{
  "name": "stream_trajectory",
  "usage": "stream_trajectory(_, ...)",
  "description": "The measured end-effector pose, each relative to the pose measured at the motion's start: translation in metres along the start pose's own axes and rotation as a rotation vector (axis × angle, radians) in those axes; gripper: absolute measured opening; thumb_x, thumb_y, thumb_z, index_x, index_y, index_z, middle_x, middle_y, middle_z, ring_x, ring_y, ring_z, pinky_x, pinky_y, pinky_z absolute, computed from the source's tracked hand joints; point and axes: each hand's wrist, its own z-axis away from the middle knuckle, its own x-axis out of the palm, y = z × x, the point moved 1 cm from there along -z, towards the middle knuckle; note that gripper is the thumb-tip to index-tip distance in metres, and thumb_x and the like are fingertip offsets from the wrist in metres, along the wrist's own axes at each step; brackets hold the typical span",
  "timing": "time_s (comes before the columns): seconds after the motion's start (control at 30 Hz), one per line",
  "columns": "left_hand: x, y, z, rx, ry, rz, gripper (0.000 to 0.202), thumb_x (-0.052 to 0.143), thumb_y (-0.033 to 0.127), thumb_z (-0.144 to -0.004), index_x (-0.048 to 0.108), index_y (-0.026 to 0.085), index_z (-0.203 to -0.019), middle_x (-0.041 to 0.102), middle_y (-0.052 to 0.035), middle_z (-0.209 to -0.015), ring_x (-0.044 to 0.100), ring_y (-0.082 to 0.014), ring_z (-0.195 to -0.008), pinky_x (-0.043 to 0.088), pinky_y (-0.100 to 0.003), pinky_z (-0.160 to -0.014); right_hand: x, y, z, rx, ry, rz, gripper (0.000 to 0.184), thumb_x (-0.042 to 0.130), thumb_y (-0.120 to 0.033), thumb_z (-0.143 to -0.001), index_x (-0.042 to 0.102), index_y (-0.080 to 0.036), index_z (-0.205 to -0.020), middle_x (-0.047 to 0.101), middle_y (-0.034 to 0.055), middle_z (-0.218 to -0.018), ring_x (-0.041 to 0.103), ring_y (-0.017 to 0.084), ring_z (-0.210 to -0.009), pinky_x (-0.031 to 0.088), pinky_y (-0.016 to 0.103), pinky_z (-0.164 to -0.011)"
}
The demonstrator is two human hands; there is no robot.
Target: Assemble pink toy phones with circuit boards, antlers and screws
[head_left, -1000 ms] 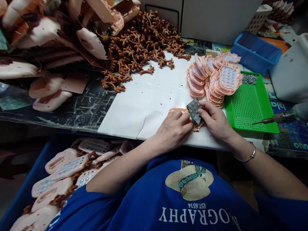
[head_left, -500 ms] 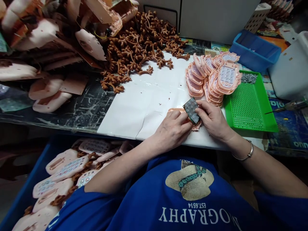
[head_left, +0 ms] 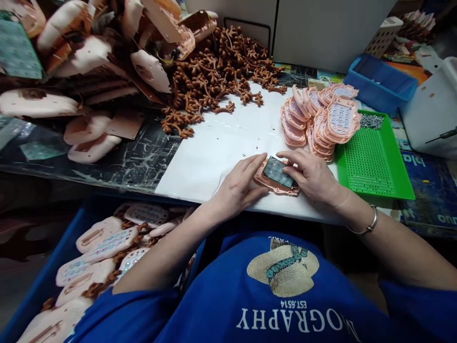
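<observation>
Circuit board (head_left: 275,172) lying over a pink plastic shell (head_left: 282,191) between two bare hands
The left hand (head_left: 235,186) has its fingers spread apart at the shell's left end; the fingers of the right hand (head_left: 314,177) touch the board's right part, whether pinching it cannot be told; the shell rests on a white sheet (head_left: 210,147), nearer the person than the stacked keypad shells (head_left: 341,119)

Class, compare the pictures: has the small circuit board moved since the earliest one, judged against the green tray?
Yes: the circuit board has moved left in the view, farther from the green tray than before.
</observation>
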Motion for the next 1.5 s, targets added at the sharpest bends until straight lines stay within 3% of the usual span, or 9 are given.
stream_trajectory(0.17,0.002,0.002,-0.003,-0.03,-0.015,-0.01,0.071,0.065,0.045,-0.093,0.035,0.017,-0.151,0.061,-0.0136,-0.119,0.061,-0.0233,-0.108,0.054,-0.039,-0.092,-0.003,-0.002,0.007,-0.067,-0.053,0.024,0.028,0.049,-0.026,-0.101,0.065,-0.022,-0.123,0.064,0.0064,-0.095,0.063,0.018,-0.083,0.052,0.033,-0.079)
stream_trajectory(0.3,0.006,0.013,0.001,-0.066,-0.012,-0.03,0.076,0.062,0.051,-0.093,0.031,0.016,-0.153,0.059,-0.0094,-0.106,0.059,-0.021,-0.094,0.053,-0.034,-0.08,-0.007,-0.006,0.018,-0.158,-0.143,0.073,0.043,0.059,-0.04,-0.096,0.06,-0.021,-0.134,0.063,0.0104,-0.107,0.064,0.021,-0.09,0.054,0.037,-0.082)
stream_trajectory(0.57,0.017,0.025,0.005,-0.052,0.031,-0.089,0.077,0.058,0.048,-0.096,0.023,0.012,-0.155,0.058,-0.0088,-0.102,0.056,-0.0217,-0.092,0.051,-0.034,-0.079,-0.007,-0.007,0.027,-0.261,-0.065,0.15,0.039,0.061,-0.041,-0.095,0.068,-0.016,-0.124,0.068,0.014,-0.107,0.062,0.026,-0.095,0.054,0.042,-0.083)
stream_trajectory(0.83,0.018,0.026,0.006,-0.051,0.059,-0.089,0.079,0.062,0.047,-0.094,0.023,0.015,-0.155,0.057,-0.0067,-0.1,0.056,-0.0204,-0.091,0.051,-0.034,-0.08,-0.006,-0.004,0.027,-0.195,-0.064,0.072,0.037,0.064,-0.04,-0.093,0.068,-0.023,-0.126,0.067,0.0109,-0.107,0.062,0.025,-0.096,0.053,0.043,-0.085)
stream_trajectory(1.2,0.019,0.025,0.007,-0.061,0.066,-0.08,0.08,0.062,0.048,-0.094,0.022,0.017,-0.155,0.056,-0.0062,-0.1,0.056,-0.0207,-0.092,0.051,-0.034,-0.08,-0.009,-0.01,0.023,-0.209,-0.089,0.134,0.038,0.059,-0.044,-0.096,0.069,-0.019,-0.123,0.066,0.0114,-0.101,0.061,0.024,-0.089,0.054,0.041,-0.081)
stream_trajectory(1.5,0.019,0.025,0.006,-0.041,0.086,-0.085,0.076,0.064,0.045,-0.094,0.027,0.012,-0.152,0.057,-0.0062,-0.097,0.055,-0.0197,-0.089,0.051,-0.032,-0.079,-0.01,-0.011,0.023,-0.199,-0.098,0.131,0.034,0.059,-0.043,-0.095,0.069,-0.02,-0.12,0.065,0.0104,-0.1,0.061,0.024,-0.088,0.053,0.04,-0.08)
